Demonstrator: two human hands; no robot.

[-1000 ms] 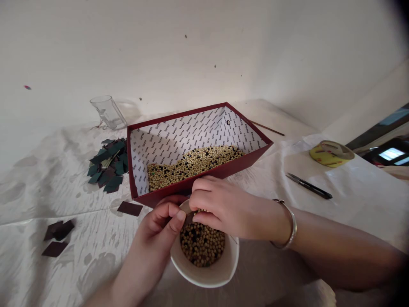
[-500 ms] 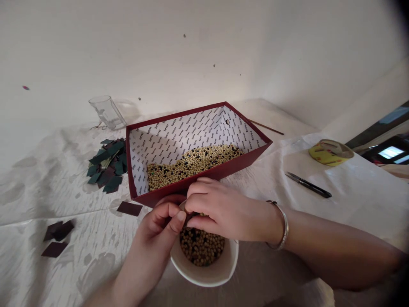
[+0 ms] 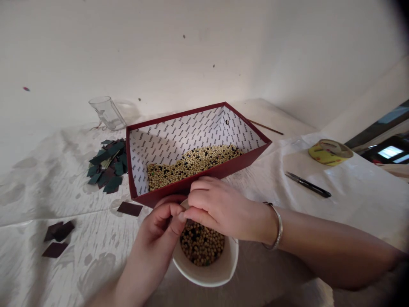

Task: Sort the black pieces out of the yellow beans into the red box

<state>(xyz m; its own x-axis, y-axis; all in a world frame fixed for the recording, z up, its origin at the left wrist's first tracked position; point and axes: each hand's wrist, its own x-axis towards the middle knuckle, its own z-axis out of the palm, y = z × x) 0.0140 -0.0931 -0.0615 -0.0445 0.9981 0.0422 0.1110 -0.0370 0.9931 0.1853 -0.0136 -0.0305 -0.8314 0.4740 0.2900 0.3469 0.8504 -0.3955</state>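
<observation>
Over the far rim of a white paper cup (image 3: 230,260), my left hand (image 3: 156,234) and my right hand (image 3: 220,209) meet at the fingertips. Both are closed in a pinch; whatever lies between the fingers is hidden or too small to make out. Small round tan and dark beads (image 3: 203,247) partly fill the cup. Just beyond the hands sits a dark red box (image 3: 246,164) with a printed white lining, and more tan and black beads (image 3: 194,166) lie heaped along its near side.
Left of the box lies a pile of dark green and brown pieces (image 3: 110,164), with several loose brown pieces (image 3: 59,232) nearer. A glass mug (image 3: 107,113) stands behind. On the right are a black-handled tool (image 3: 308,184), a yellow tape roll (image 3: 330,152) and a thin stick (image 3: 266,126).
My right hand has shifted slightly, its thumb and fingers closing together against the left fingertips. The left hand, cup and box stay almost where they were.
</observation>
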